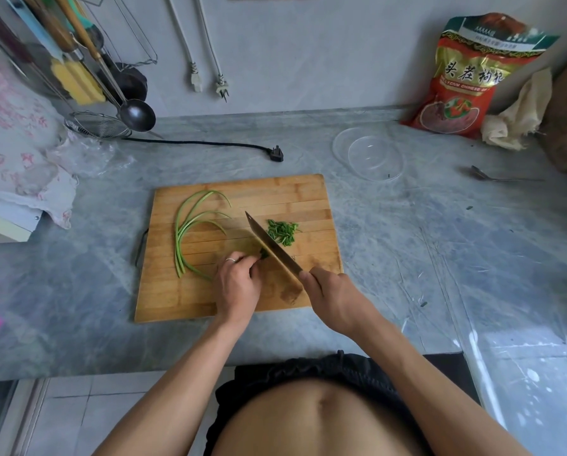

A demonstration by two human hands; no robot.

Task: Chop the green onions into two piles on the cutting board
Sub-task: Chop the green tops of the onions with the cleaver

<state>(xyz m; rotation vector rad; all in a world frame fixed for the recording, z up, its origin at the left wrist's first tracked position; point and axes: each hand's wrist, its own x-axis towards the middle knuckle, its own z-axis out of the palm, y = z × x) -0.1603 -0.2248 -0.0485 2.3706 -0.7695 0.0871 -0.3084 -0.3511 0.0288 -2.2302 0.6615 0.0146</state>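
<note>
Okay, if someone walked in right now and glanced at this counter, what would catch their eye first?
Probably the knife, gripped by the right hand and slanting across the wooden cutting board, with the left hand pinching green onion ends against the blade. A small chopped pile lies just right of the blade, and long uncut stalks curve on the board's left. The red bag at the back right also stands out.

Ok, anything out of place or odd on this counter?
Minor only: a few green onion bits lie off the cutting board on the counter, and a loose black plug lies behind the board. Otherwise nothing stands out.
</note>
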